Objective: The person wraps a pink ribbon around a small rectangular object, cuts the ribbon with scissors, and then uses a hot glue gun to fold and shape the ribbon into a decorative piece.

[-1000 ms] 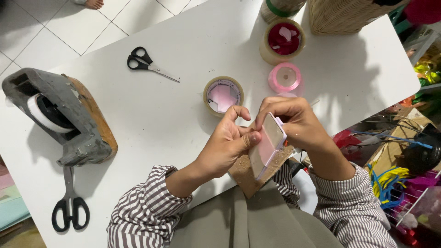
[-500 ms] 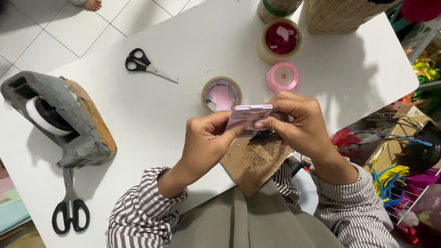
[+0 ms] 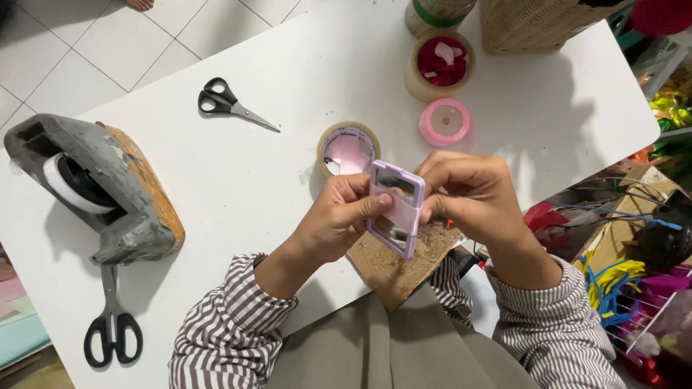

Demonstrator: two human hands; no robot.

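A small lilac rectangular frame with a mirror face (image 3: 395, 207) is held upright above the table's near edge, a pink ribbon band wrapped across its middle. My left hand (image 3: 336, 218) grips its left side, thumb pressed on the ribbon. My right hand (image 3: 470, 194) grips its right side with curled fingers. Under both hands lies a brown cork-like board (image 3: 395, 265), partly over my lap.
On the white table (image 3: 252, 180): a tape roll with pink inside (image 3: 347, 149), a pink ribbon spool (image 3: 445, 122), a clear roll with red scraps (image 3: 440, 63), small black scissors (image 3: 231, 104), a grey tape dispenser (image 3: 97, 189), large scissors (image 3: 110, 323). A wicker basket (image 3: 537, 21) stands far right.
The lilac frame has been turned from lying flat between the hands to standing upright with its mirror face toward me; both hands kept hold of it.
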